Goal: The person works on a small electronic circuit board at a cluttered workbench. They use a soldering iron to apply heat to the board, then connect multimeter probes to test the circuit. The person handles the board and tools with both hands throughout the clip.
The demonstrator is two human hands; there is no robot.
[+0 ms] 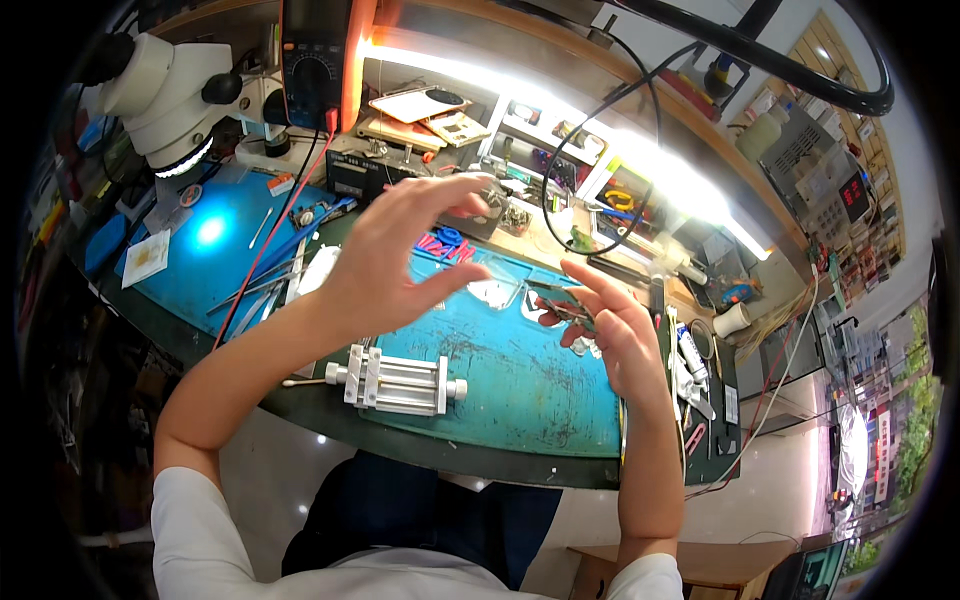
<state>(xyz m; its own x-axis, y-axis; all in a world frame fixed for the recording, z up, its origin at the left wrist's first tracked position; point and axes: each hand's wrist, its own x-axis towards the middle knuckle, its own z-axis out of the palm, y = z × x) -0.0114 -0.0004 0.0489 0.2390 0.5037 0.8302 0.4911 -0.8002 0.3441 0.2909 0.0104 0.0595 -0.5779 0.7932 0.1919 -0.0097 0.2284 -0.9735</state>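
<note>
A scuffed teal rubber work mat (500, 370) covers the curved bench. On its near edge lies a blocky silver metal clamp jig (395, 380). Above the mat, the left hand (385, 265) hovers with its fingers spread wide, empty. The right hand (610, 325) pinches a small flat dark circuit board (560, 300) over the mat's right side.

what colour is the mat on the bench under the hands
Blue-teal, scuffed with pale marks: the work mat, seen best in the head view.
</note>
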